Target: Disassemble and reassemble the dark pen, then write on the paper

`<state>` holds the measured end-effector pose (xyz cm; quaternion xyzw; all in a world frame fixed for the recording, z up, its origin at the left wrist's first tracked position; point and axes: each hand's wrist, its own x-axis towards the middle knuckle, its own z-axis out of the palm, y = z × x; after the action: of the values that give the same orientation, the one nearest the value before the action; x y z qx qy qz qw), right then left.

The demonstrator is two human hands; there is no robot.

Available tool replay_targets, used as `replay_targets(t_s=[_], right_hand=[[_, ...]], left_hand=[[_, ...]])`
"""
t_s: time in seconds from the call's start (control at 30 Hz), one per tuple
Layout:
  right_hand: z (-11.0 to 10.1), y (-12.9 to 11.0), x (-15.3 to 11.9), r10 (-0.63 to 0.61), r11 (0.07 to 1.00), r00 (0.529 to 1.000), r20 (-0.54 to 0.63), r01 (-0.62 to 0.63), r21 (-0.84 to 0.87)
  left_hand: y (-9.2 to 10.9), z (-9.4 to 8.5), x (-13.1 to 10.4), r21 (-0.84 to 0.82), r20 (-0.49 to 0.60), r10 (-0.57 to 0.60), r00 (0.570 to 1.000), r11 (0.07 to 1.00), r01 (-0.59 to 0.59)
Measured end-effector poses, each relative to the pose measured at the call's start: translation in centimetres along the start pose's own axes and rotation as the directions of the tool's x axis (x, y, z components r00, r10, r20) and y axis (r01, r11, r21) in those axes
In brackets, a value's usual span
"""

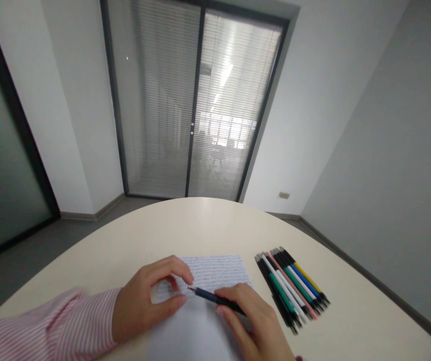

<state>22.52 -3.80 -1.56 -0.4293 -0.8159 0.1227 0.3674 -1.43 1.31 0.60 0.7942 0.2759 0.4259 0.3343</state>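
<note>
right hand (255, 316): closed around a dark pen (215, 298), tip pointing left over the paper (200, 321)
left hand (149, 298): on the paper's left edge, thumb and forefinger curled in a pinch just off the pen tip, gripping nothing visible
spare pens (292, 287): neat row on the desk (207, 225), right of the paper
risk: tip may smear ink on fingers or paper; right wrist could knock the row apart

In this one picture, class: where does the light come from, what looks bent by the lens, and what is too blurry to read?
Head view: daylight glows through the window blinds, brightest at the right pane; walls and the table edge curve from the wide lens; print on the paper is too soft to read; the right hand holding the pen and the left hand look slightly blurred; the pens show clearer.
</note>
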Motion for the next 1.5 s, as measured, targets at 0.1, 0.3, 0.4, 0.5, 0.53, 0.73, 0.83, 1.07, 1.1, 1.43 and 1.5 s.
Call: replay_targets(t_s=[0.1, 0.3, 0.4, 0.5, 0.53, 0.73, 0.83, 1.07, 1.1, 1.43, 1.5], right_hand=[[0.2, 0.1, 0.0, 0.024, 1.000, 0.999, -0.038, -0.024, 0.008], [0.2, -0.2, 0.0, 0.051, 0.998, 0.996, -0.068, -0.050, 0.026], [0.2, -0.2, -0.1, 0.069, 0.997, 0.997, -0.045, -0.068, 0.026], [0.4, 0.0, -0.1, 0.095, 0.995, 0.993, -0.067, -0.094, 0.018], [0.5, 0.2, -0.1, 0.102, 0.995, 0.991, -0.085, -0.102, 0.004], [0.6, 0.7, -0.2, 0.100, 0.992, 0.989, -0.112, -0.108, -0.063], [0.3, 0.6, 0.0, 0.092, 0.992, 0.994, -0.061, -0.097, -0.084], [0.0, 0.4, 0.2, 0.034, 0.995, 0.999, 0.001, -0.034, -0.095], [0.0, 0.4, 0.2, 0.031, 0.995, 1.000, -0.003, -0.031, -0.091], [0.0, 0.3, 0.1, 0.020, 0.996, 1.000, -0.014, -0.021, -0.084], [-0.1, 0.2, 0.2, 0.009, 0.996, 1.000, -0.004, -0.009, -0.086]], left_hand=[[-0.5, 0.1, 0.0, 0.079, 0.034, -0.013, 0.999, 0.997, 0.010], [-1.6, 0.3, -0.5, 0.290, 0.129, -0.152, 0.980, 0.951, 0.110], [-1.7, 0.2, -0.5, 0.255, 0.137, -0.189, 0.972, 0.955, 0.149], [-1.8, 0.1, -0.3, 0.172, 0.116, -0.268, 0.956, 0.954, 0.246], [-1.8, 0.0, -0.1, 0.129, 0.106, -0.297, 0.949, 0.950, 0.283], [-1.7, -0.5, 0.7, -0.148, 0.064, -0.375, 0.925, 0.913, 0.381], [-1.8, -0.3, 0.4, -0.198, 0.090, -0.369, 0.925, 0.904, 0.380], [-2.2, -0.1, -0.3, -0.207, 0.140, -0.316, 0.939, 0.918, 0.339], [-2.1, -0.1, -0.2, -0.203, 0.137, -0.317, 0.939, 0.919, 0.339], [-1.3, -0.1, 0.2, -0.140, 0.130, -0.320, 0.938, 0.931, 0.337], [-1.1, -0.1, 0.2, -0.115, 0.149, -0.300, 0.942, 0.941, 0.318]])
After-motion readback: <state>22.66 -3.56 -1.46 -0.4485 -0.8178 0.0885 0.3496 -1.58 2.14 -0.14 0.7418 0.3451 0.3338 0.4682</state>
